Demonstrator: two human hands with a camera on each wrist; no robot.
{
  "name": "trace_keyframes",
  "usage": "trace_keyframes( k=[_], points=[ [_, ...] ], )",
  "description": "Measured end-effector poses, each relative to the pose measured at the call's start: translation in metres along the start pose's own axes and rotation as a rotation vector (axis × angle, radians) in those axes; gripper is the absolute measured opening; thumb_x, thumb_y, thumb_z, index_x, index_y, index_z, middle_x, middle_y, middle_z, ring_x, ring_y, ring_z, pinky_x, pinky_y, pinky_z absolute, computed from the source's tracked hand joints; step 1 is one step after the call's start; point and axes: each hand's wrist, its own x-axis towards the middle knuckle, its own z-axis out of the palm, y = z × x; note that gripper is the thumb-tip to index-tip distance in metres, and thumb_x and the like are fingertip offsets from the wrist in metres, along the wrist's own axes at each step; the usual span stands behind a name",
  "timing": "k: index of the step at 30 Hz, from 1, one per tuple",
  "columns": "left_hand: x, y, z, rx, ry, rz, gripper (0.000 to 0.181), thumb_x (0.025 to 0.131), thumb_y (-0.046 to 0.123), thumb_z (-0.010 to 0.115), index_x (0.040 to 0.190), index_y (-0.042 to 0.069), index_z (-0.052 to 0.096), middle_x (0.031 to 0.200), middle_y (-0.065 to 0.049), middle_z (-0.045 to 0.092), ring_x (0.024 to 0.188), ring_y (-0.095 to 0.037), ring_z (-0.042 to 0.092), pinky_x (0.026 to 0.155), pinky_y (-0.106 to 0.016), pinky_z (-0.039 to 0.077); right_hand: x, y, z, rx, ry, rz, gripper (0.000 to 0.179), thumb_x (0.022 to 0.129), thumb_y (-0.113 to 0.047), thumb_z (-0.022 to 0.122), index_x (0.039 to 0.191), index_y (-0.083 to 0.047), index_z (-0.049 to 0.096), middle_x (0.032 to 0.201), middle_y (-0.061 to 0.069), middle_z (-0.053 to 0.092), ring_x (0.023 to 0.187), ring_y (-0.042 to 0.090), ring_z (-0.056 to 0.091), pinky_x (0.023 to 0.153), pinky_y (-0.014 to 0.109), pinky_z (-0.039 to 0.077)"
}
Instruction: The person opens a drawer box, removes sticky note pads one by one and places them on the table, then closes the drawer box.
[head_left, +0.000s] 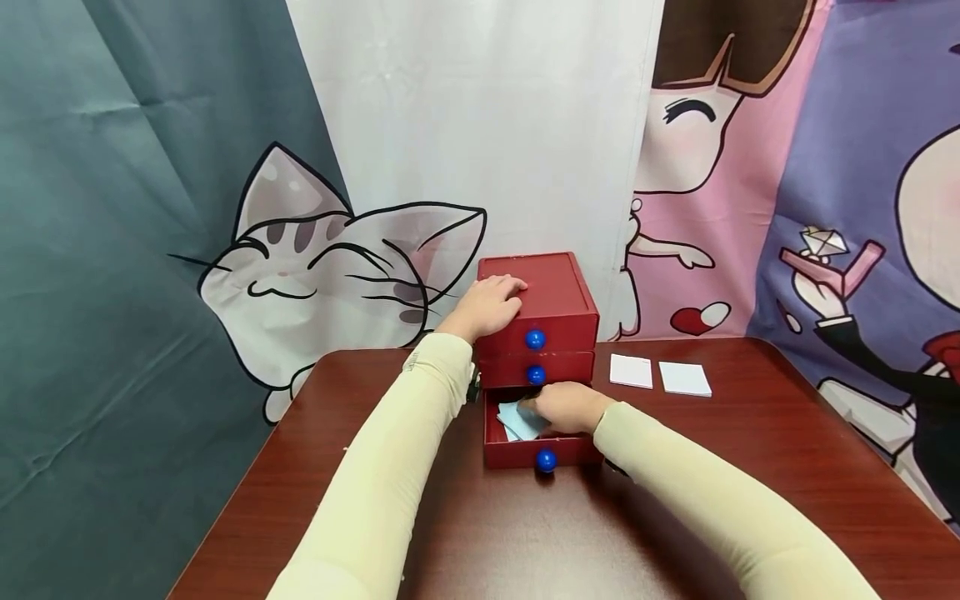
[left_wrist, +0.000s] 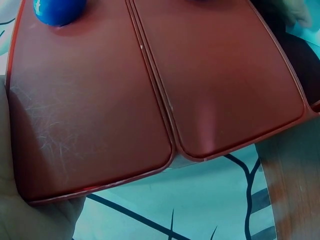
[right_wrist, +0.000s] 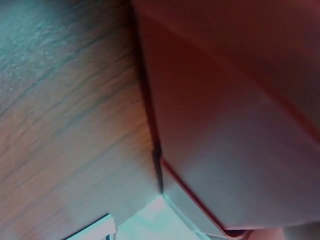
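A red chest of drawers [head_left: 536, 321] with blue round knobs stands at the table's far side. My left hand [head_left: 487, 307] rests on its top left edge, fingers lying over the top. In the left wrist view, part of this hand [left_wrist: 47, 220] lies against the chest's corner. The bottom drawer [head_left: 517, 454] is pulled out, and light blue paper sheets [head_left: 517, 421] lie inside. My right hand [head_left: 567, 407] reaches into this drawer and pinches the blue paper; its fingertips are partly hidden. The right wrist view shows only the chest's red side [right_wrist: 215, 140].
Two white paper pads, one nearer [head_left: 631, 371] and one farther right [head_left: 685, 378], lie right of the chest on the brown table [head_left: 360, 475]. A printed cloth [head_left: 480, 125] hangs behind the table. The two upper drawers are pushed in.
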Motion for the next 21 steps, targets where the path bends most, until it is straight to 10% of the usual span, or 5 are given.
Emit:
trace_keyframes(
  k=[21],
  points=[
    [-0.0011,-0.0012,-0.0006,-0.001,0.013,0.017,0.046,0.103,0.029,0.037,0.146,0.019,0.053,0.153,-0.001,0.048,0.146,-0.023,0.036,0.122,-0.051,0.019,-0.0032,-0.0063,0.0041,0.051,0.106,0.062,0.011,0.089,-0.020,0.074,0.082,-0.014,0.068,0.065,-0.004,0.062,0.058,0.010,0.061,0.056,0.025,0.054]
  ],
)
